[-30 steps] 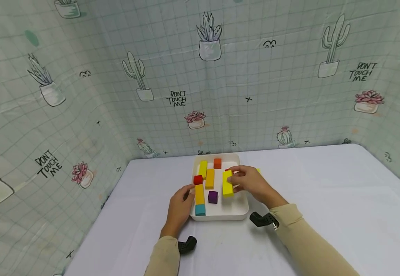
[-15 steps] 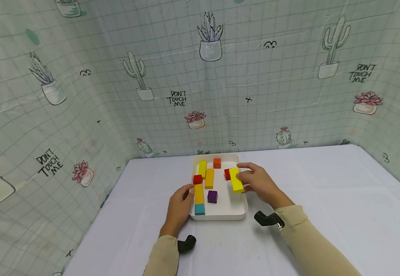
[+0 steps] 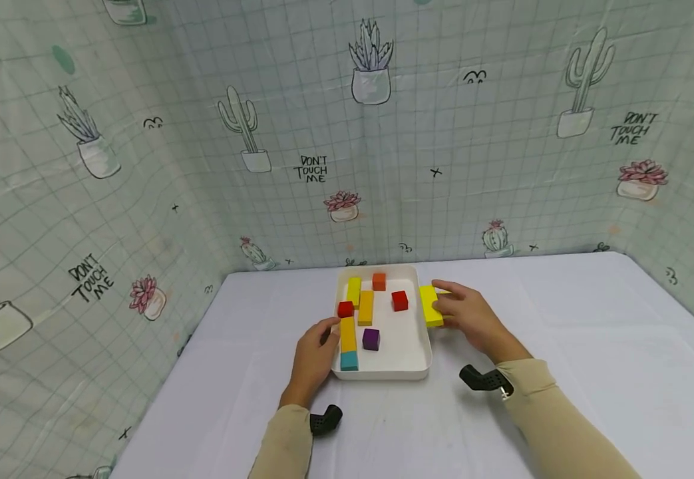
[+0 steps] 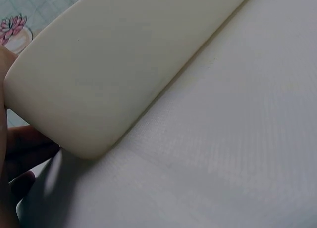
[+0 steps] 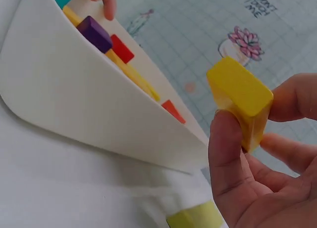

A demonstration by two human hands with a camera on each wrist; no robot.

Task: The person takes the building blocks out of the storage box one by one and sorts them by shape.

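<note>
My right hand [image 3: 472,320] pinches a yellow rectangular block [image 5: 240,87] between thumb and fingers. It holds the block just outside the right wall of a white tray [image 3: 382,375]. Beneath that hand, another yellow block [image 5: 198,215] lies on the table, mostly hidden in the head view. At the tray's left side my left hand [image 3: 313,352] grips the rim, with fingertips over the edge near an orange-yellow block [image 3: 348,334]. Inside the tray are a purple cube [image 3: 371,339], a red cube [image 3: 400,301] and a teal block [image 3: 349,361].
Further blocks in the tray are an orange cube [image 3: 379,282], a second red cube [image 3: 345,309], a yellow block [image 3: 354,291] and another orange-yellow block [image 3: 366,308]. A white cloth covers the table [image 3: 562,319]. Behind it hangs a cactus-print curtain [image 3: 430,133].
My right hand has carried the yellow block rightward from over the tray to beyond its right wall, uncovering the red cube. The left hand has stayed at the rim.
</note>
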